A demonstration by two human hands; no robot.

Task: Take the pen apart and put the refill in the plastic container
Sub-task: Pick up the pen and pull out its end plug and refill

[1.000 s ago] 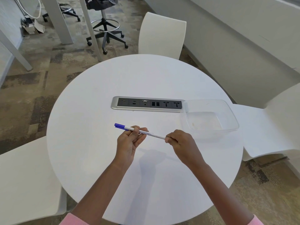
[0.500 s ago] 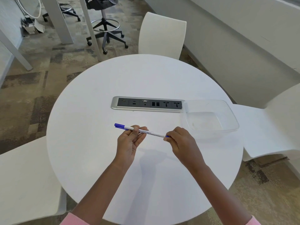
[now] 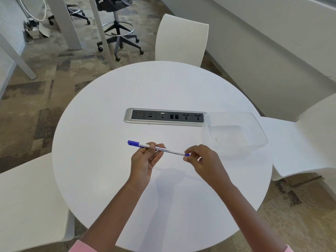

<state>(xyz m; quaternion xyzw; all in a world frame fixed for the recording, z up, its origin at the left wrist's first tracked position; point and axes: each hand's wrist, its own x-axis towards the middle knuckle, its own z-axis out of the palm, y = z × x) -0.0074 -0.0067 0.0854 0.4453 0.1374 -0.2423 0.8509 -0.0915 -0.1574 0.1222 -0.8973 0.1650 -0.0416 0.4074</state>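
Observation:
A white pen (image 3: 169,150) with a blue cap at its left end is held level above the round white table (image 3: 109,124). My left hand (image 3: 144,161) grips the barrel near the cap end with fingers and thumb. My right hand (image 3: 201,161) pinches the small blue end piece at the pen's right end between thumb and forefinger. The clear plastic container (image 3: 254,124) stands empty on the table to the right, just beyond my right hand.
A silver and black socket strip (image 3: 165,117) is set into the table behind the pen, touching the container's left rim. White chairs stand at the far side (image 3: 181,39), right (image 3: 300,142) and left (image 3: 27,200). An office stool (image 3: 118,33) stands on the carpet beyond.
My right hand has slid back along the pen toward its right end, so the blue end piece now shows at my fingertips. The left hand and pen have hardly moved.

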